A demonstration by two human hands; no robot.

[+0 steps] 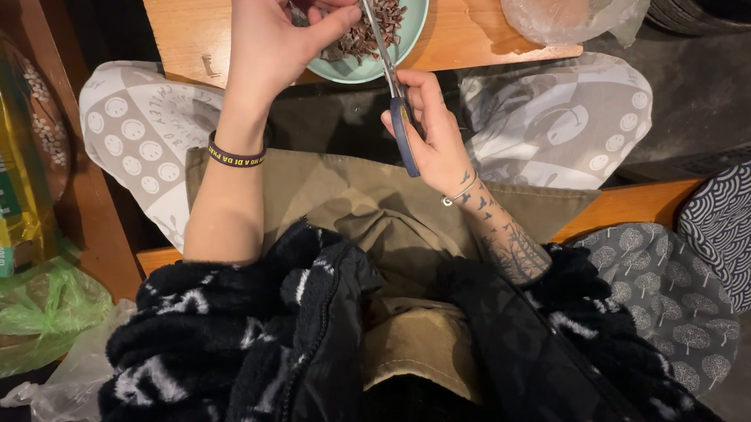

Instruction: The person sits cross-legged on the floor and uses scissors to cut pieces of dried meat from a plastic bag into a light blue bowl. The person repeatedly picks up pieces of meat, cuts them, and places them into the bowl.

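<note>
Scissors with blue handles and steel blades are held closed-fisted by the right hand at upper centre, over a pale green bowl on the wooden surface; the left hand is pinched on a small brown piece.

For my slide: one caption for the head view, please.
Right hand holds scissors over a green plate.

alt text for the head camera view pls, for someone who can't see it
Seen from above, a seated person's right hand works blue-handled scissors over a pale green plate of brown snipped pieces, while the left hand pinches a piece at the blades. The plate sits on a low wooden table.
</note>
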